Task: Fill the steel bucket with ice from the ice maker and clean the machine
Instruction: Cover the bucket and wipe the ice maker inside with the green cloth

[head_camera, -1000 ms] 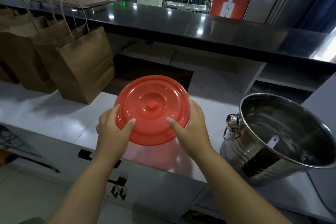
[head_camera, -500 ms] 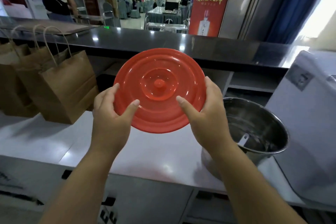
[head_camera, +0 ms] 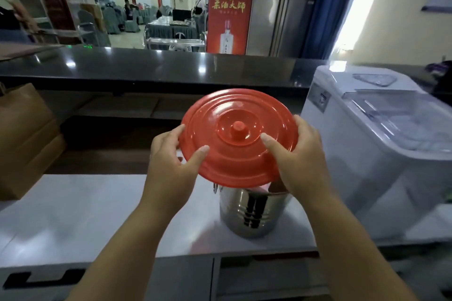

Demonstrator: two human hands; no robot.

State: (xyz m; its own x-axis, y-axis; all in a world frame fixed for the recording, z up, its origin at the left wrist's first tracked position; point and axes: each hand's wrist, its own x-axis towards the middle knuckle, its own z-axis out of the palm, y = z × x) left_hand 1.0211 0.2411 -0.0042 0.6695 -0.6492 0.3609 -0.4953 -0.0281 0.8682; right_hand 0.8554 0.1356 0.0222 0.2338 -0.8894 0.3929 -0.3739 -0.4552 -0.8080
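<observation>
The person holds a red lid (head_camera: 238, 134) in both hands. The left hand (head_camera: 171, 161) grips the lid's left edge, with the thumb on top and the other fingers curled under the rim. The right hand (head_camera: 297, 154) grips the right edge the same way, thumb on top and fingers wrapped round the far side. The lid is tilted, with its little knob facing the person.

The bucket (head_camera: 253, 212) is right under the lid. It stands on the counter (head_camera: 97, 215). Its mouth is mostly hidden by the lid, so one cannot tell if there is ice inside. The lid looks a bit above the bucket, not touching it.

The ice maker (head_camera: 381, 149) stands just to the right of the bucket, on the same counter. Its clear top looks closed, and something pale that may be ice shows inside.

It looks like the step is about the lid: either putting it on the bucket or taking it away. One cannot tell which. If the bucket needs ice, the lid should go down on the counter to the left of the bucket. Then the hands are free to open the ice maker. The bucket is shiny and light, so a bump could push it.
</observation>
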